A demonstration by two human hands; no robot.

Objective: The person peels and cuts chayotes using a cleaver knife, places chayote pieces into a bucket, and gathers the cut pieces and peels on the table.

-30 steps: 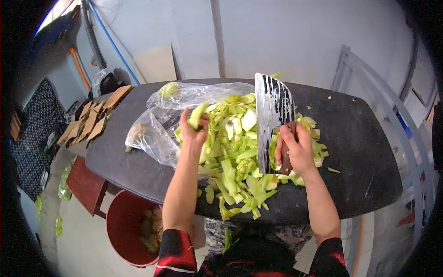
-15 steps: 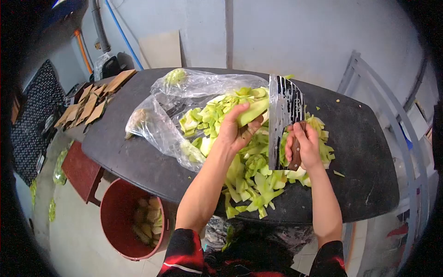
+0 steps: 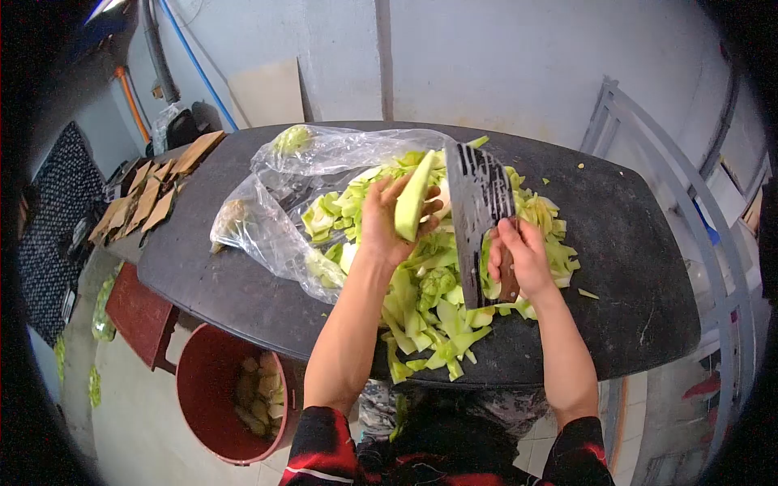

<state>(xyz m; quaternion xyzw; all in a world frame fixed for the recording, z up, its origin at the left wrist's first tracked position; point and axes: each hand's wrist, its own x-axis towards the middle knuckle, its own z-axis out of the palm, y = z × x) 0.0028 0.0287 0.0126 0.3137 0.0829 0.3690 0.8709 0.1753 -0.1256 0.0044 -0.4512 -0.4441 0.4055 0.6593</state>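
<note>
Cleaver (image 3: 474,215), head view: right hand (image 3: 521,257) has fingers wrapped round its brown handle, blade rising beyond them, long side facing the other hand. Left hand (image 3: 397,219) grips a pale-green stem piece (image 3: 414,198), near upright in the fingers, just left of the blade. Handling, my judgement: any cut wants left fingertips tucked behind the piece, clear of the edge; firm hold, as smooth flesh may slip; shallow, even strokes. Below both sets of fingers, heaped green cuttings (image 3: 438,324) on black table (image 3: 640,275). Left of left fingers, clear plastic bag (image 3: 271,219), pale lumps showing through film. Lower left of them, red bucket (image 3: 185,389), pale chunks (image 3: 261,397) inside.
</note>
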